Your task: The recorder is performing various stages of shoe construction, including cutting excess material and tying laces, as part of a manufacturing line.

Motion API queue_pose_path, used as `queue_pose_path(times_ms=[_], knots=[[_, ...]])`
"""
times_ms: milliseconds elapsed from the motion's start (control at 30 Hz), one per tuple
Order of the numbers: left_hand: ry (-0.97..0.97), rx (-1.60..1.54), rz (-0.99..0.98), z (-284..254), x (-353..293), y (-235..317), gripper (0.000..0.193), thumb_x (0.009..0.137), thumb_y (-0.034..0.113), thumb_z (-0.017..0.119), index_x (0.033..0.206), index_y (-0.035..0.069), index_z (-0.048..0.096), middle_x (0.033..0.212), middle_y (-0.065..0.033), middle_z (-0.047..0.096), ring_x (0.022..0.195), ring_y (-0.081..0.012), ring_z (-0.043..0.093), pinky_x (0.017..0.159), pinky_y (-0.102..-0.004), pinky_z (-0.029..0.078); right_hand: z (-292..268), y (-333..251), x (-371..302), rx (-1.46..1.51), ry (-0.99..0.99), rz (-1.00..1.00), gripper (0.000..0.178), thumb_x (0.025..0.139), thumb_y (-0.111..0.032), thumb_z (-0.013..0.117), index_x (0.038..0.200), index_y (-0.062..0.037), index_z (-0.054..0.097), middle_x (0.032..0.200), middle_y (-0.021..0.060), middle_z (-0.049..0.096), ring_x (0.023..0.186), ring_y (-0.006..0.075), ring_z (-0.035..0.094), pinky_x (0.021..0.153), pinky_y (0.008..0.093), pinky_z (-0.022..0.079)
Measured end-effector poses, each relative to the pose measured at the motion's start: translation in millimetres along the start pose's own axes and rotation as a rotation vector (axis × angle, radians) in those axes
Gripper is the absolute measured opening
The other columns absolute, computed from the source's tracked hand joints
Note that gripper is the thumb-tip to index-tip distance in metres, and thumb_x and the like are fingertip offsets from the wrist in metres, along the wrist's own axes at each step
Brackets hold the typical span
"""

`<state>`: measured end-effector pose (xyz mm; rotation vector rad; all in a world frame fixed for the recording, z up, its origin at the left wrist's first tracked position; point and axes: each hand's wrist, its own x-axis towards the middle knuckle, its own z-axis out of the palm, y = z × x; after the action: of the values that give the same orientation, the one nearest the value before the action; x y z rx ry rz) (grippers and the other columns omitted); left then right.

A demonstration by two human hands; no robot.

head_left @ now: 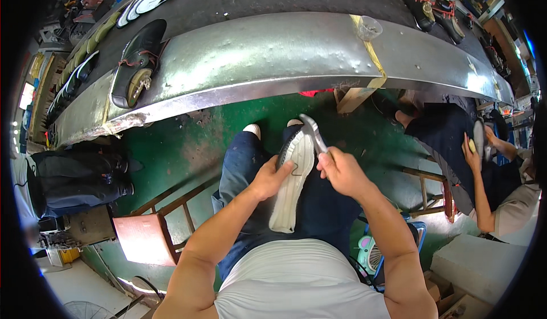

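Over my lap lies a shoe with its white sole (289,198) turned up. My left hand (272,177) is closed round the shoe's left side, thumb lying on the sole near a small dark curved mark. My right hand (342,171) grips a hammer (314,133) by its handle, just to the right of the shoe. The metal head is by the far end of the sole; whether it touches cannot be told. Most of the handle is hidden in my fist.
Ahead runs a metal-edged bench (273,51). It carries a black shoe (137,62), several white soles (151,2) and a clear cup (369,28). A stool (147,238) stands at left, a small green fan (370,253) at right. A co-worker (484,165) sits at right; another person's legs (82,176) are at left.
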<state>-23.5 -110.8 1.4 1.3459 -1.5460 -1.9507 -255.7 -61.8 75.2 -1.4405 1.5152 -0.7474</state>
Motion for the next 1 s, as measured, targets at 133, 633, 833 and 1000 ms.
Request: queue_pose_path(times_ms=[133, 633, 833, 1000], knots=[[-0.065, -0.794, -0.024, -12, -19, 18, 0.058, 0.102, 0.046, 0.053, 0.139, 0.001, 0.051, 0.129, -0.0136, 0.063, 0.117, -0.0240, 0.060, 0.103, -0.0394, 0.047, -42, -39, 30, -0.401, 0.260, -0.103, 0.037, 0.098, -0.039, 0.058, 0.095, -0.0022, 0.060, 0.080, 0.0174, 0.067, 0.077, 0.0392, 0.067, 0.068, 0.0471, 0.052], [0.012, -1.163, -0.351, -10, 0, -18, 0.080, 0.099, 0.071, 0.027, 0.145, 0.008, 0.047, 0.137, -0.0154, 0.058, 0.123, -0.0336, 0.058, 0.105, -0.0528, 0.046, 23, -6, 30, -0.035, 0.094, -0.193, 0.023, 0.092, -0.017, 0.066, 0.108, -0.0014, 0.064, 0.131, 0.0208, 0.057, 0.116, 0.0387, 0.057, 0.098, 0.0425, 0.047], [-0.063, -0.945, -0.357, -28, -61, -15, 0.060, 0.106, 0.048, 0.033, 0.150, 0.007, 0.041, 0.146, -0.0150, 0.051, 0.132, -0.0326, 0.051, 0.106, -0.0536, 0.044, 59, 36, -15, -0.101, -0.111, -0.203, 0.022, 0.093, -0.017, 0.066, 0.104, -0.0003, 0.060, 0.130, 0.0203, 0.057, 0.115, 0.0362, 0.058, 0.095, 0.0398, 0.049], [0.043, -0.725, -0.175, -67, -104, 14, 0.053, 0.095, 0.005, 0.059, 0.146, 0.002, 0.046, 0.151, -0.0209, 0.043, 0.135, -0.0353, 0.048, 0.113, -0.0490, 0.038, 45, 16, -1, -0.036, -0.227, -0.107, 0.021, 0.092, -0.019, 0.068, 0.098, 0.0000, 0.061, 0.127, 0.0184, 0.060, 0.114, 0.0359, 0.059, 0.095, 0.0406, 0.049]])
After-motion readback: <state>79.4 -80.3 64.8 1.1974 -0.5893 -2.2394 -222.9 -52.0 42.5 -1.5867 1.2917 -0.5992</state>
